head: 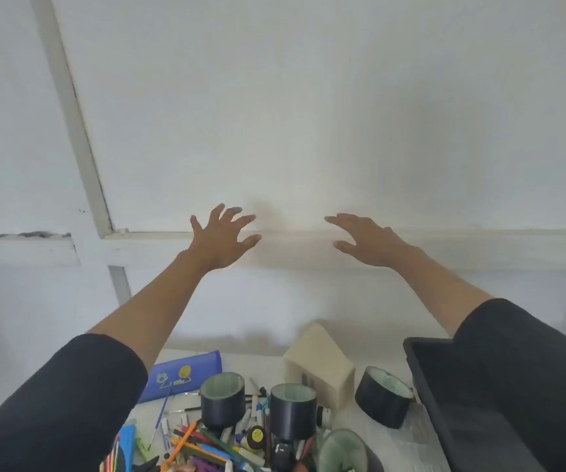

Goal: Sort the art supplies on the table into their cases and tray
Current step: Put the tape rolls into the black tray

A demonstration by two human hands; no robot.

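Hands, 2: left hand [222, 238] and right hand [368, 241] are being held raised before the wall, fingers spread, nothing being gripped.
Pens [206, 444], uncounted: being left piled on the table [397, 441].
Tape rolls [222, 400], 4, black: being kept in and beside the pile.
Case [183, 374], 1, blue: at 11 o'clock of the pile.
Box [319, 366], 1, cream: at 1 o'clock.
Tray [462, 403], 1, black: at 3 o'clock.

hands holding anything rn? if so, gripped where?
Nothing is held. The left hand and right hand are both raised toward the wall, fingers spread and empty.
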